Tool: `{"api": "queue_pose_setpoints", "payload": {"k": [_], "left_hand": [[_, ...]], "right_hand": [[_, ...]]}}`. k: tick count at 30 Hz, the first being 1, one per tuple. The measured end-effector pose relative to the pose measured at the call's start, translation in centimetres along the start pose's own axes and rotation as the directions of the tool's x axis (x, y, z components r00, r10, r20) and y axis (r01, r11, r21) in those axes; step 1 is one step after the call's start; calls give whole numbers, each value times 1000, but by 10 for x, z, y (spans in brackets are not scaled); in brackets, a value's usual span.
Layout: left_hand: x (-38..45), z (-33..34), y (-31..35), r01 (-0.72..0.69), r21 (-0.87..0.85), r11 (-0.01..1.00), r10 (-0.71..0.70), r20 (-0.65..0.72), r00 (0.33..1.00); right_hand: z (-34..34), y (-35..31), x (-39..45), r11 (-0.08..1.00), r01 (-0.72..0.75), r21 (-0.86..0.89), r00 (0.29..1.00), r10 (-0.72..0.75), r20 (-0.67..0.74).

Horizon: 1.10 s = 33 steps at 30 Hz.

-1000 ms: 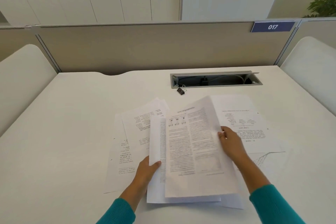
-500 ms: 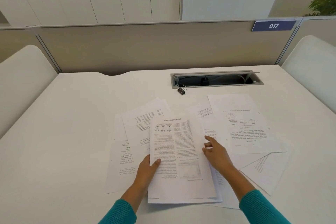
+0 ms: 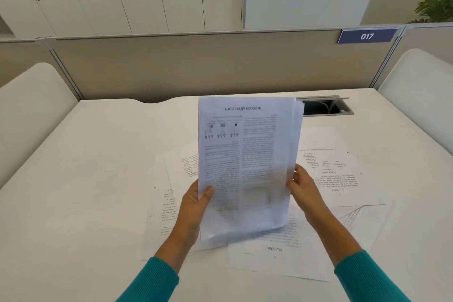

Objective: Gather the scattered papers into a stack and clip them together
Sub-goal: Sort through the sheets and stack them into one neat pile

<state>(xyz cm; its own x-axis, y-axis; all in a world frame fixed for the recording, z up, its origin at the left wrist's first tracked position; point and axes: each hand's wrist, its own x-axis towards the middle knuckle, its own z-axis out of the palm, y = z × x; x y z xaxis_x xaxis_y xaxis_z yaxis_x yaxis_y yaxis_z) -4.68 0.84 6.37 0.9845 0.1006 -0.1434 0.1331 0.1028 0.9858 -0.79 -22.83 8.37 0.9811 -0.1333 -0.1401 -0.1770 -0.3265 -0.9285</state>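
Note:
A small stack of printed papers (image 3: pixel 247 162) stands lifted off the white desk (image 3: pixel 85 179), tilted toward me with its text upside down. My left hand (image 3: pixel 196 206) grips its lower left edge, thumb on the front. My right hand (image 3: pixel 302 186) holds its right edge with curled fingers. Loose sheets still lie flat on the desk: some at the left (image 3: pixel 176 193), one at the right (image 3: pixel 333 169), one in front (image 3: pixel 274 257), and one corner at the far right (image 3: pixel 362 218). The raised stack hides the black binder clip.
A cable tray opening (image 3: pixel 326 105) sits in the desk behind the papers. A beige partition (image 3: pixel 196 66) with a blue 017 sign (image 3: pixel 367 36) closes the back. White chair backs stand at the left (image 3: pixel 31 110) and right (image 3: pixel 421 95).
Both hands have lifted the gathered sheets from flat on the desk to a raised, near-upright hold. My right hand moved from the loose sheets onto the stack's right edge.

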Motion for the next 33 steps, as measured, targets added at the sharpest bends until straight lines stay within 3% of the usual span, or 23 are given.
{"api": "queue_pose_setpoints", "payload": {"k": [4, 7, 15, 23, 29, 33], "left_hand": [[3, 5, 15, -48, -2, 999, 48, -17, 999], [0, 12, 13, -32, -9, 999, 32, -25, 999], [-2, 19, -6, 102, 15, 995, -101, -38, 994], [3, 21, 1, 102, -16, 995, -102, -57, 993], [-4, 28, -7, 160, -19, 987, -161, -79, 984], [-5, 28, -6, 185, -45, 982, -189, -102, 977]], "right_hand": [[-1, -15, -9, 987, 143, 80, 989, -138, -60], [6, -15, -14, 979, 200, 44, 978, -196, -69], [19, 15, -21, 987, 150, -56, 988, -148, 47], [16, 17, -14, 979, 164, -125, 985, -168, -28], [20, 28, -18, 979, 128, -156, 992, -123, 41], [17, 29, -18, 979, 128, -159, 992, -128, 13]]}}
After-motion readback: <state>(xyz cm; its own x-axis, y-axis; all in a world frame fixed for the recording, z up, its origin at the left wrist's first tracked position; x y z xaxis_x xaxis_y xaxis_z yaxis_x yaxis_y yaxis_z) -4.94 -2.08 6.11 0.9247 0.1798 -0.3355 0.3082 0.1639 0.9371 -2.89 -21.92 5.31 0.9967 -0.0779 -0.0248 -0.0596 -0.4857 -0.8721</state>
